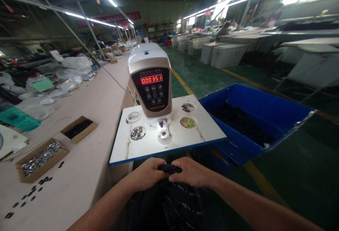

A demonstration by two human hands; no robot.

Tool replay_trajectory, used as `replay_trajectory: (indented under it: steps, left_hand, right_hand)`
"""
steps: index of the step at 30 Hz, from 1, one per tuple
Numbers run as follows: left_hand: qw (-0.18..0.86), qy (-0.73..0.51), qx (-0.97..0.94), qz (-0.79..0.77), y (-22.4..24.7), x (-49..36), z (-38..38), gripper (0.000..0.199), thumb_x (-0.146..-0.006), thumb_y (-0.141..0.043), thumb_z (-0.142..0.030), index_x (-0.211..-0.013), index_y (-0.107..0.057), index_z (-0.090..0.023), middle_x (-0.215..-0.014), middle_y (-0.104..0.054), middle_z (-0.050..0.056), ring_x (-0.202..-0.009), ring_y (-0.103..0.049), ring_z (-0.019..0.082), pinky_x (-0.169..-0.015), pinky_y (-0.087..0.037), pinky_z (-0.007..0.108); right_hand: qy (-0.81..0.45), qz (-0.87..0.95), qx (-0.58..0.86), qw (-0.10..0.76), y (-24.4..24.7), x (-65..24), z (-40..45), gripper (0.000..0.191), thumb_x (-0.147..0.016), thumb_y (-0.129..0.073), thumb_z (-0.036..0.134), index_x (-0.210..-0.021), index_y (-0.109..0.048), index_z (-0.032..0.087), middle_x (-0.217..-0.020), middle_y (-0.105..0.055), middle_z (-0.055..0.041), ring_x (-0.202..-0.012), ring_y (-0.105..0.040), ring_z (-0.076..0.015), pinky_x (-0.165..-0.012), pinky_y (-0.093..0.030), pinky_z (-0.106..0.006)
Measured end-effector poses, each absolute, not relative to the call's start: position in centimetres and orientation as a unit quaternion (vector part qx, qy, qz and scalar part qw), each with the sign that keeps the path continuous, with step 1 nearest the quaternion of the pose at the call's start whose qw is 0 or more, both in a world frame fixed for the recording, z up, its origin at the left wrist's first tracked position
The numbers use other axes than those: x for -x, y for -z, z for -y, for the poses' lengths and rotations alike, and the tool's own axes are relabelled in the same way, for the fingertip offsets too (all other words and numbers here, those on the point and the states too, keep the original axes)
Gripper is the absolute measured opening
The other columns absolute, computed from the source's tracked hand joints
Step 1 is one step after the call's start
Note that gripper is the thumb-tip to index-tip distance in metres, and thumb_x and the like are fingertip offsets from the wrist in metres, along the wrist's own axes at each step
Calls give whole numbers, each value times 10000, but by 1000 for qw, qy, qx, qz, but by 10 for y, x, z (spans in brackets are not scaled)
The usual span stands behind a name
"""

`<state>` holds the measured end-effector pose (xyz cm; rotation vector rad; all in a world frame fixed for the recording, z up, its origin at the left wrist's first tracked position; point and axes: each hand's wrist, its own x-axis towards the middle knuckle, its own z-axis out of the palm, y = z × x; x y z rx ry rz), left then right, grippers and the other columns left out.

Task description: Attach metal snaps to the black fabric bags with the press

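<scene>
Both hands grip a black garment (182,199) with small white lettering, at a bunched edge just in front of the work plate. My left hand (149,171) pinches this edge from the left, thumb on top. Close beside it, my right hand (189,171) pinches the same edge from the right. Past the hands stands a snap-button machine (149,83) whose red display reads 000351. Its press head (162,130) sits above the white plate (172,143). Round cups in the plate hold small metal parts (137,133) and gold-coloured pieces (187,122) with a green disc.
A blue bin (227,143) with dark cloth (241,121) stands to the right. On the left table (79,174) are a box of silver parts (42,160), a box of black parts (78,128) and loose black pieces (33,190). People sit farther back.
</scene>
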<state>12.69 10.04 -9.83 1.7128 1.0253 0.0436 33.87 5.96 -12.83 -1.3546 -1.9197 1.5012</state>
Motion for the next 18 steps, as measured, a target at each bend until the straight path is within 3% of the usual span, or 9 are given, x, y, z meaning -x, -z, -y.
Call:
replay_trajectory:
  steps: [8,14,18]
  left_hand:
    - [555,-79,-713,-421,100,-134,-131,147,-763,-571,-286,-801,-624,-154,-717,-560,-30,-698,-456,139,-628,-330,257]
    - [620,-119,-647,-428,106,-139,-163,215,-761,-568,-333,-862,-611,-149,-712,-587,-21,-631,-488,123,-591,-348,242]
    - [643,-127,-616,-436,108,-141,-176,196,-725,-600,-324,-818,-610,-152,-666,-595,-25,-574,-493,113,-555,-337,232]
  right_hand:
    - [-581,634,458,226,123,-352,-96,268,-782,-712,409,-781,-631,153,-627,-504,57,-589,-436,-105,-540,-294,-221]
    - [-665,486,462,328,127,-348,-124,427,-707,-783,514,-876,-688,133,-752,-653,3,-705,-550,-149,-656,-393,-249]
    - [-657,488,471,329,133,-348,-137,454,-752,-730,554,-897,-704,125,-739,-659,-4,-680,-546,-147,-646,-390,-252]
